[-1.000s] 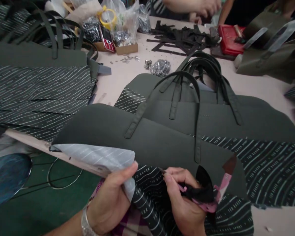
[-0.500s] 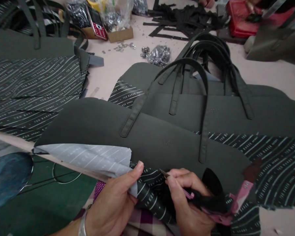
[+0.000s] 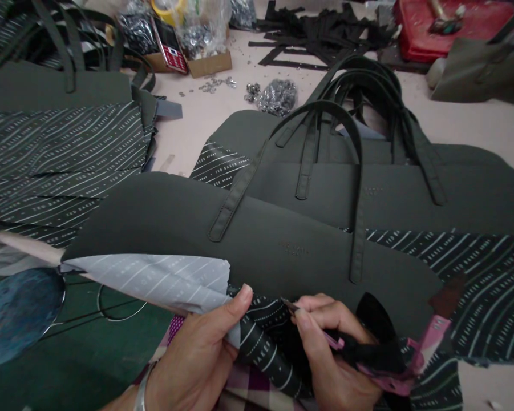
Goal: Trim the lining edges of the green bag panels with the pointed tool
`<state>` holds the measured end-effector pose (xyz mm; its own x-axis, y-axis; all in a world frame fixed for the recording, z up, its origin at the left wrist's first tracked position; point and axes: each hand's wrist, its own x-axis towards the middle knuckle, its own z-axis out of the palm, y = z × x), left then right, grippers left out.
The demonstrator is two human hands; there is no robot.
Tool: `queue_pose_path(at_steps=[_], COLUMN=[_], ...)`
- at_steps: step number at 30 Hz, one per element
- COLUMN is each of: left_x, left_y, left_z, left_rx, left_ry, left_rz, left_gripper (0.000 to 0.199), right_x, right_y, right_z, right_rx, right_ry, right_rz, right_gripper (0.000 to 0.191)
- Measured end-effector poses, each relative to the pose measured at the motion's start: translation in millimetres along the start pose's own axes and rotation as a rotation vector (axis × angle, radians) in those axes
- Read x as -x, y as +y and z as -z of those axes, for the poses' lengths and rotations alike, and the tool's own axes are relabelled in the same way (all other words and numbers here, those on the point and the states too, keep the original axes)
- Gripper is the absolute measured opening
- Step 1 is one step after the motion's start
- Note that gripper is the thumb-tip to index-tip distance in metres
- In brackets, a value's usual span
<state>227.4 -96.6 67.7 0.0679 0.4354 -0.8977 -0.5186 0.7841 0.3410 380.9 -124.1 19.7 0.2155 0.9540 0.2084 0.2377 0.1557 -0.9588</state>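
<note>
Hands work at the near edge of a dark green bag panel point(image 3: 257, 251) lying flat on the table point(image 3: 205, 123). The left hand point(image 3: 197, 357), at 7 o'clock, pinches the folded-back lining point(image 3: 162, 279), thumb pressed on top where its pale grey underside meets the striped face. The right hand point(image 3: 329, 354), at 5 o'clock, is closed around a small tool point(image 3: 288, 304) with pink and black grips; its thin tip points to 10 o'clock, just beside the left thumb and touching the striped lining. Whether the tool's blades are apart cannot be told.

The panel's strap handle point(image 3: 325, 114) arches toward 12 o'clock over more panels stacked behind. Striped lining sheets point(image 3: 68, 148) lie at 9 o'clock. At 12 o'clock sit a heap of metal fittings point(image 3: 278, 96), a cardboard box point(image 3: 209, 63) and black scraps point(image 3: 320, 34); a red tray point(image 3: 449, 25) is at 1 o'clock.
</note>
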Motion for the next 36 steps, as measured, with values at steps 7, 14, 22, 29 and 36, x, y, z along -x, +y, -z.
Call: queue_pose_path(at_steps=[7, 14, 22, 29, 36], left_x=[1.2, -1.4, -3.8, -2.7, -3.5], left_y=[-0.5, -1.8, -1.3, -0.9, -0.2], left_z=[3.1, 4.6, 9.7, 6.8, 5.6], left_rx=[-0.013, -0.027, -0.014, -0.021, -0.015], left_ry=[-0.030, -0.026, -0.080, -0.085, -0.087], left_rz=[0.004, -0.010, 0.038, 0.012, -0.004], left_gripper=[0.039, 0.032, 0.042, 0.041, 0.040], right_x=[1.5, 2.8, 2.0, 1.8, 4.0], right_y=[1.7, 1.0, 2.6, 2.1, 5.7], right_z=[0.4, -1.4, 2.4, 2.9, 3.3], right_rx=[0.027, 0.107, 0.016, 0.028, 0.062], right_ry=[0.002, -0.055, 0.044, 0.010, 0.000], right_rz=[-0.018, 0.028, -0.001, 0.007, 0.018], right_gripper=[0.024, 0.020, 0.025, 0.024, 0.025])
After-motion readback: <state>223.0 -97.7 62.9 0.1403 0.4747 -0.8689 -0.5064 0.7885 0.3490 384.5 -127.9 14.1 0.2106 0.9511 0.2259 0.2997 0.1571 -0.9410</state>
